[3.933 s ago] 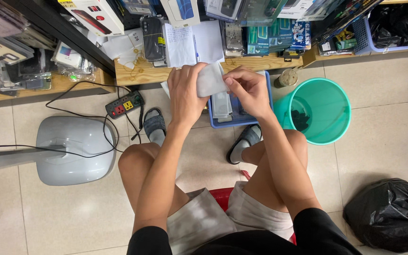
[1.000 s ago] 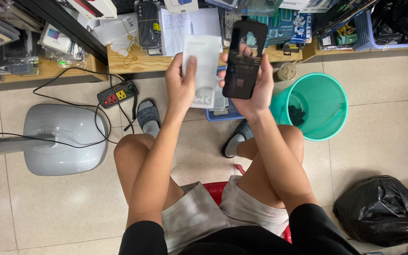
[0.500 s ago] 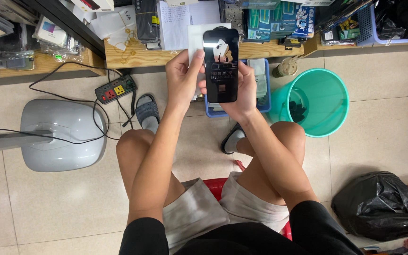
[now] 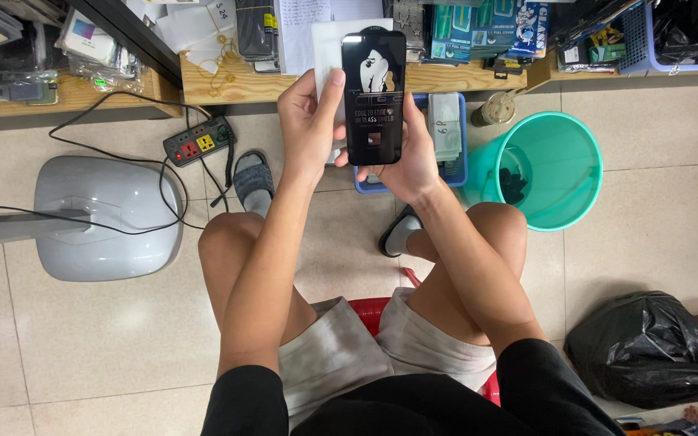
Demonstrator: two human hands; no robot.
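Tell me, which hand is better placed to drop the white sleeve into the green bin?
Probably the right hand: the green bin stands on its side. However, it now holds the black card, while the left hand grips the white sleeve.

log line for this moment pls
left hand: holds white sleeve | right hand: holds black pack | nearby: green bin

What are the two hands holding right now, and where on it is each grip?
Both hands hold a flat black phone-shaped pack upright. The left hand grips its left edge, with a white sleeve behind it; the right hand supports its lower right edge.
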